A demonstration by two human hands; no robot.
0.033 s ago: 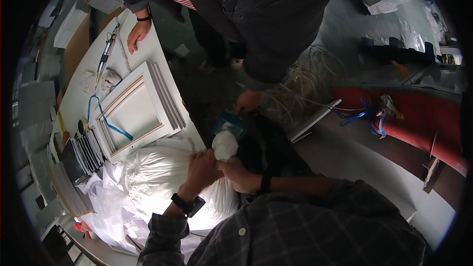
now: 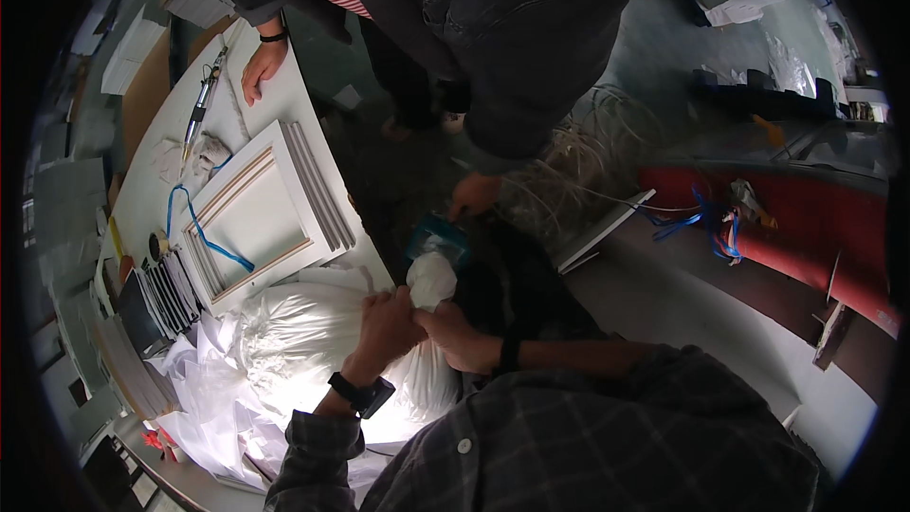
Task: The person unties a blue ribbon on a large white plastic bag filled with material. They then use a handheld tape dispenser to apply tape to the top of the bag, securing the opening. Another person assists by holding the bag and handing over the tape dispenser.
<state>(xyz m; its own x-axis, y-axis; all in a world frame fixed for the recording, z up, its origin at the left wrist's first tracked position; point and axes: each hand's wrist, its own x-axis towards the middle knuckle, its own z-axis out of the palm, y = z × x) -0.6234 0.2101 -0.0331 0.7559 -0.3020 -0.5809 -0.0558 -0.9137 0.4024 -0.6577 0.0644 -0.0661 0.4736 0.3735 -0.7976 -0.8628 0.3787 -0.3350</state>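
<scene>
My left hand (image 2: 383,330) and my right hand (image 2: 453,336) are closed side by side around the neck of a large white sack (image 2: 303,327). Beyond my fingers, the gathered top (image 2: 431,281) bulges out as a pale knob. The full body of the sack spreads on the left, partly beneath my left forearm. Just past the knob, a co-worker's hand (image 2: 476,194) grips a teal, partly see-through object (image 2: 439,239); its kind is too dark to make out. The co-worker's other hand (image 2: 263,69) rests on the white table (image 2: 296,100).
White frames (image 2: 301,192) lie stacked on the table, a blue strap (image 2: 203,235) draped over them. A pen-shaped power tool (image 2: 202,109) and a cloth lie farther back. Tangled pale strapping (image 2: 578,152) covers the floor to the right, near a red roll (image 2: 791,261) and a white board (image 2: 607,230).
</scene>
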